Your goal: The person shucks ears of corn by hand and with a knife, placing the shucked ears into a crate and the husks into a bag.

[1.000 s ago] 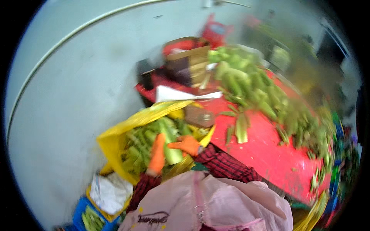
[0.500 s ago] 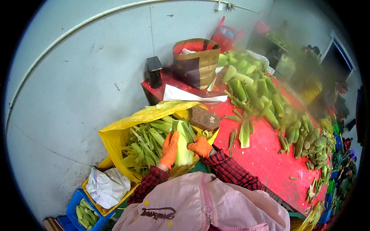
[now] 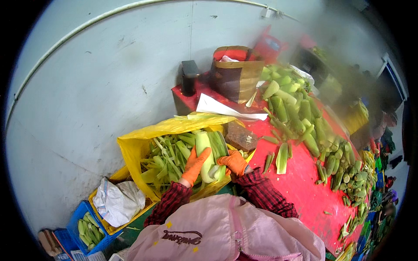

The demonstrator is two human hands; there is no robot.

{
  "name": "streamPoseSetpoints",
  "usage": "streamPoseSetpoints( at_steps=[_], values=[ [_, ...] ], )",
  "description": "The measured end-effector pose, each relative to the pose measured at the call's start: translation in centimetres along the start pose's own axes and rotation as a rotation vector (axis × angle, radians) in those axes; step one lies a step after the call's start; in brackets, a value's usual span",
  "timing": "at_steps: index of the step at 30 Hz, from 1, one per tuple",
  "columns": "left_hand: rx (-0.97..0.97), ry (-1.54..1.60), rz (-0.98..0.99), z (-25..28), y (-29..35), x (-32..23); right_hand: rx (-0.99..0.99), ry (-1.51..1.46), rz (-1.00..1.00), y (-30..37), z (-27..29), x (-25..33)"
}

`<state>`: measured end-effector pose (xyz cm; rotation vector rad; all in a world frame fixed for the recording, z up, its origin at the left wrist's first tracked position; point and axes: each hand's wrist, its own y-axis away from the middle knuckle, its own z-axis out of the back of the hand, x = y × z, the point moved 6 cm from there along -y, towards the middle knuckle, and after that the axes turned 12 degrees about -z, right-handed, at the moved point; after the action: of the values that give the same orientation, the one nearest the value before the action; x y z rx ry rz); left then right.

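Now, my orange-gloved left hand is clamping around the left side of an ear of corn, thumb and fingers closing on its pale green husk. My right hand is pinching the darker outer leaves at the ear's right edge, fingertips drawn together; their exact hold is partly hiding behind the husk.

Change noted: half a second ago the ear was showing as one fairly compact, upright bundle between both hands. At present it is leaning, the outer leaves are fanning rightward away from the body, and the lower end is showing loose, curling edges. I am reading this as the wrapping starting to come away. Husk is still covering the ear, so I am judging the stripping as only partly done.

Position: the ear is hanging over the mouth of an open yellow bag, where loose husk strips are already heaping up. A brown block is resting by the bag's far right edge, just beyond the right hand.

Surroundings: on the red counter, a pile of green ears is stretching along the far side, and a few detached leaves are lying nearer me.
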<state>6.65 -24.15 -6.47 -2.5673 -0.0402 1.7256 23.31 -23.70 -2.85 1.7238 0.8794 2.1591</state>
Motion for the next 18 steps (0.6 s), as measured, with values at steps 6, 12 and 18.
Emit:
streamPoseSetpoints(
  at_steps=[6, 12, 18],
  values=[
    [-0.065, 0.007, 0.006, 2.3, 0.4, -0.1, 0.073, 0.098, 0.001, 0.7, -0.3, 2.4],
    [-0.256, -0.015, 0.090, 4.2, 2.1, -1.6, -0.048, 0.181, 0.052, -1.7, 4.0, 1.9],
    [-0.244, 0.146, -0.004, 6.7, 3.6, -1.6, -0.547, 0.972, 0.137, -3.6, 1.7, 3.9]
  ],
)
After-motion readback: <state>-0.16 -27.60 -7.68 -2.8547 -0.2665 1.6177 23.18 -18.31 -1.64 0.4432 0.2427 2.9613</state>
